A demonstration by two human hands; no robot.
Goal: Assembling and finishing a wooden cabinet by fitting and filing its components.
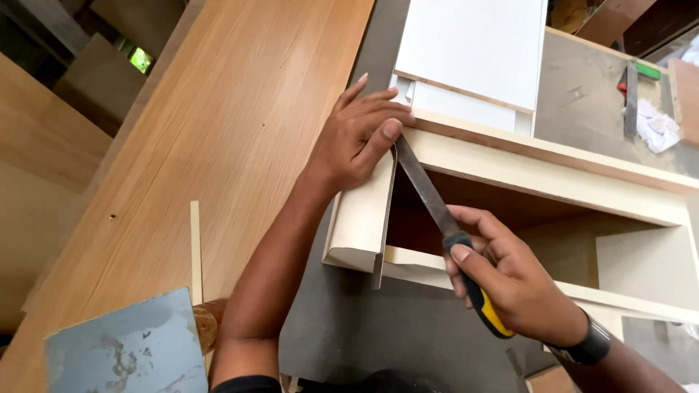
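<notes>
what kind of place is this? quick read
Most likely a carpentry or furniture workshop. The right hand works a metal file along the edge of a cream box-like cabinet piece that the left hand steadies, with a wood-grain board alongside.

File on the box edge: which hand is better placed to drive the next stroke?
Right. The right hand already grips the file by its black-and-yellow handle. The left hand rests on the cream box, thumb pressing the blade tip, so it seems better suited to steadying.
</notes>
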